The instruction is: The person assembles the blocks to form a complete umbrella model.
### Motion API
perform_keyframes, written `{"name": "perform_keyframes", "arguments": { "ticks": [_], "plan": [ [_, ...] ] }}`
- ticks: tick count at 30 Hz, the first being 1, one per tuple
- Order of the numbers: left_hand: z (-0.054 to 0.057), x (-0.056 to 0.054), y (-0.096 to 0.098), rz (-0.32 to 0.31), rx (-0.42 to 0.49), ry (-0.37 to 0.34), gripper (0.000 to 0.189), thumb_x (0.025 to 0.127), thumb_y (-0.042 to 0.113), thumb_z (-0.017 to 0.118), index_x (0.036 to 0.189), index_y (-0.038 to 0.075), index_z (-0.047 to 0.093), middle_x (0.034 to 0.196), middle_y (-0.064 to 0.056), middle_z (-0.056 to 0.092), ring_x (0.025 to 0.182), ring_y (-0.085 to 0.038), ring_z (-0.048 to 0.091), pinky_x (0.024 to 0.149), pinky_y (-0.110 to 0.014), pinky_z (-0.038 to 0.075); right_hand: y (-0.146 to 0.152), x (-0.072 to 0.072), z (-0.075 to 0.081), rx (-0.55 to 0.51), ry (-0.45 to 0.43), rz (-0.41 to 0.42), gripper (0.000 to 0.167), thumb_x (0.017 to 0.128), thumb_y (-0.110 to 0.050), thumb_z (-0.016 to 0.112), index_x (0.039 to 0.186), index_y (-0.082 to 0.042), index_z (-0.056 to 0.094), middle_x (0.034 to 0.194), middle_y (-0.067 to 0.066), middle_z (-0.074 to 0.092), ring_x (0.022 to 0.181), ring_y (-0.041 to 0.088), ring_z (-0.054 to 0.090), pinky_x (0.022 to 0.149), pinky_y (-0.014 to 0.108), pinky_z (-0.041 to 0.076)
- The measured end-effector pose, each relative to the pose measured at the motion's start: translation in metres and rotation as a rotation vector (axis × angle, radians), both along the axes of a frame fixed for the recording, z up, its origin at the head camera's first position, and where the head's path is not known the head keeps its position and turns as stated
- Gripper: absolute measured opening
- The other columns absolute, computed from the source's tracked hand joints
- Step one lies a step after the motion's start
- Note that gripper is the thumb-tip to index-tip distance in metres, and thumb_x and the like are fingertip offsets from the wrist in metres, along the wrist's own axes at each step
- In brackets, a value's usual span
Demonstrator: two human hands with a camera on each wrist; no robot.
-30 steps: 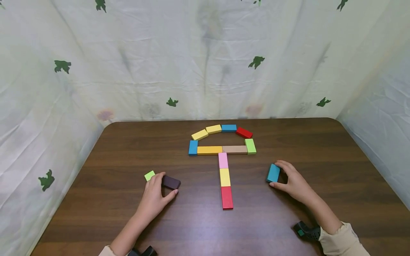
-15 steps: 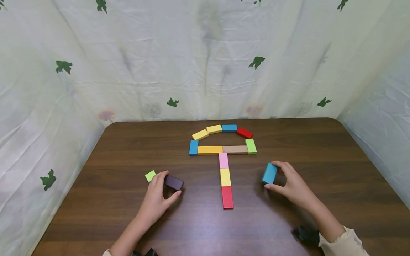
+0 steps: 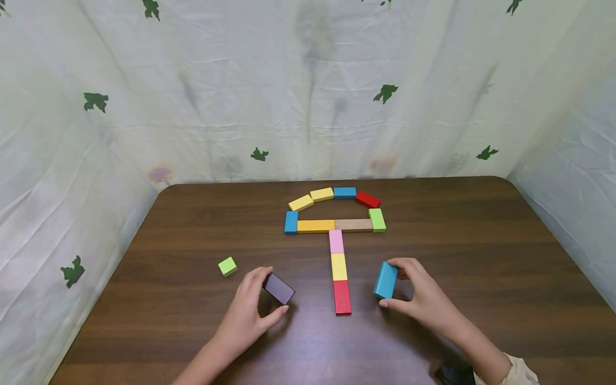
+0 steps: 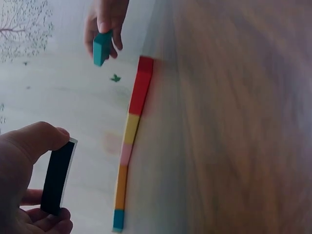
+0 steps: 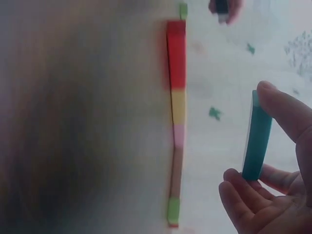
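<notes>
In the head view my left hand (image 3: 247,315) pinches a dark purple block (image 3: 279,289) by its ends, between thumb and fingers, off the table. Right of the middle, my right hand (image 3: 423,302) holds a blue block (image 3: 386,280) the same way, raised above the wood. Between the hands runs a column of flat blocks: pink (image 3: 336,241), yellow (image 3: 339,267) and red (image 3: 342,298). Both wrist views show the grips from the side, with the dark block (image 4: 58,178) and the teal-looking blue block (image 5: 257,141) each spanning thumb to fingertips.
A small lime-green block (image 3: 228,266) lies alone at the left. Behind the column, an orange block (image 3: 315,226) and a tan block (image 3: 353,225) form a bar, with several coloured blocks arched behind it. A pale curtain (image 3: 308,107) hangs beyond the brown table (image 3: 192,224).
Both blocks have risen off the table. The left hand has carried the purple block right and nearer; the right hand has brought the blue block left and nearer, toward the column.
</notes>
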State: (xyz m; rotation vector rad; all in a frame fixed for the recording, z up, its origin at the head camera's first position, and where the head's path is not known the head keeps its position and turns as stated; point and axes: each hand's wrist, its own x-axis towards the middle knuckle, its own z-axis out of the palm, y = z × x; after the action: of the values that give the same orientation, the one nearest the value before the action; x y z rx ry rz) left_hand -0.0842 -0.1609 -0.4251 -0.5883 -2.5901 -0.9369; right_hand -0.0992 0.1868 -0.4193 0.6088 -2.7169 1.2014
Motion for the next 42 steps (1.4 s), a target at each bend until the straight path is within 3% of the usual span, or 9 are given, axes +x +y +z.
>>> {"name": "perform_keyframes", "arguments": {
  "ticks": [3,13,20,27,35,42],
  "plan": [
    [0.002,0.004,0.005,-0.033,0.003,0.015,0.071,0.064,0.019,0.08,0.122,-0.002,0.045,0.118,-0.011,0.045,0.104,-0.022,0.046,0.083,-0.041,0.043,-0.008,0.007,-0.002,-0.023,-0.017,0.036,0.071,0.066,-0.043,0.076,0.122,-0.013,0.044,0.116,-0.004,0.043,0.097,0.016,0.05,0.077,0.035,0.049],
    [0.005,0.015,0.014,-0.072,0.007,-0.063,0.071,0.064,0.022,0.08,0.123,0.001,0.046,0.12,-0.007,0.046,0.105,-0.016,0.045,0.084,-0.038,0.044,-0.031,0.024,-0.011,-0.038,-0.061,0.101,0.068,0.065,-0.046,0.075,0.119,-0.017,0.045,0.113,-0.011,0.043,0.094,0.01,0.049,0.078,0.03,0.047],
    [-0.002,0.02,0.02,-0.109,0.003,-0.122,0.072,0.064,0.024,0.08,0.125,0.004,0.046,0.121,-0.004,0.046,0.108,-0.015,0.043,0.087,-0.038,0.042,-0.041,0.031,-0.019,-0.073,-0.07,0.162,0.065,0.064,-0.035,0.08,0.117,-0.017,0.046,0.111,-0.013,0.043,0.094,0.007,0.048,0.081,0.028,0.045],
    [-0.012,0.022,0.024,-0.172,-0.04,-0.121,0.072,0.065,0.028,0.079,0.123,0.002,0.047,0.121,-0.001,0.046,0.107,-0.014,0.043,0.087,-0.035,0.041,-0.05,0.039,-0.022,0.001,-0.135,0.199,0.066,0.066,-0.045,0.076,0.118,-0.019,0.045,0.112,-0.015,0.042,0.099,0.006,0.046,0.086,0.028,0.042],
    [-0.018,0.024,0.026,-0.184,-0.086,-0.138,0.068,0.065,0.027,0.079,0.121,0.003,0.049,0.118,-0.001,0.049,0.105,-0.016,0.042,0.085,-0.034,0.041,-0.056,0.044,-0.03,0.066,0.017,0.211,0.066,0.064,-0.051,0.075,0.115,-0.018,0.049,0.112,-0.016,0.043,0.101,0.005,0.044,0.084,0.033,0.036],
    [-0.022,0.024,0.027,-0.205,-0.136,-0.188,0.066,0.069,0.03,0.076,0.123,0.004,0.048,0.119,0.0,0.049,0.104,-0.015,0.042,0.086,-0.034,0.04,-0.061,0.048,-0.037,0.1,0.024,0.19,0.07,0.061,-0.054,0.075,0.114,-0.016,0.051,0.108,-0.013,0.043,0.1,0.005,0.042,0.084,0.034,0.028]
  ]
}}
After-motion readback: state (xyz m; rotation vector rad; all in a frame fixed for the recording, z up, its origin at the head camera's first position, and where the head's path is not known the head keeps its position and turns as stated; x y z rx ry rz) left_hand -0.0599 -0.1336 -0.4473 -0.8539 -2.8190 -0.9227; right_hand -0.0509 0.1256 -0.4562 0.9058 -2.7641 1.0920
